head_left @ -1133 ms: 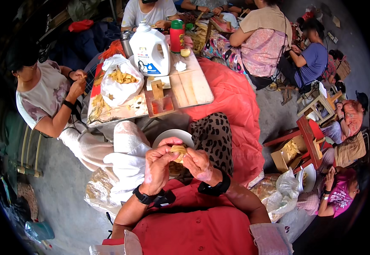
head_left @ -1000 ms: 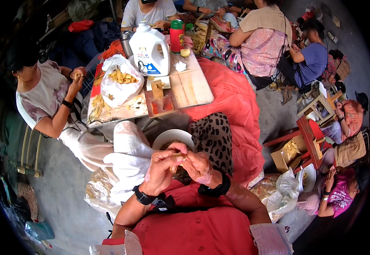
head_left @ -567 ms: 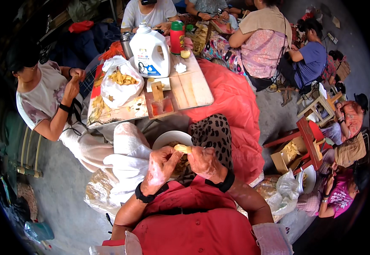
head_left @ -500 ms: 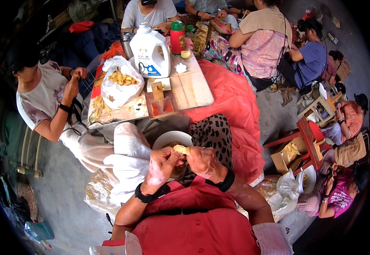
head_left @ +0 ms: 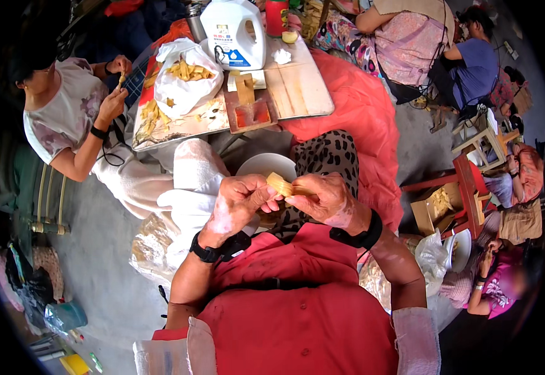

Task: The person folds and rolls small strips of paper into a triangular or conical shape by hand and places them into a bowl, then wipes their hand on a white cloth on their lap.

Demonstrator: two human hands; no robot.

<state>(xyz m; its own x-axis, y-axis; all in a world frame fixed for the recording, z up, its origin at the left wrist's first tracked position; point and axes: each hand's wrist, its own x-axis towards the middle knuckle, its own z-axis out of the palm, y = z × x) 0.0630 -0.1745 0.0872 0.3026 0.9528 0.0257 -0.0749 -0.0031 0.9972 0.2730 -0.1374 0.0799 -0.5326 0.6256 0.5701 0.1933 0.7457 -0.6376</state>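
Observation:
A pale yellow, ridged piece [head_left: 279,184], which looks like dried plant material, is held up between my two hands over my lap. My left hand [head_left: 240,199] pinches its left side with thumb and fingers. From the other side my right hand [head_left: 327,199] grips its lower right end, fingertips almost meeting those of the left. Just beneath and behind them is a white bowl [head_left: 266,164], whose contents are mostly hidden by my hands.
Ahead stands a low table [head_left: 303,94] with a white bag [head_left: 186,75] of yellow pieces, a white jug [head_left: 233,37] and a wooden block tool [head_left: 245,94]. A co-worker [head_left: 66,119] sits at the left. Several others sit at the right, near a red wooden stand [head_left: 466,194] and a box [head_left: 438,203].
The view has tipped downward, so the table sits higher in the picture. Both hands still hold the piece, which is now tilted and shows more of its ridged face.

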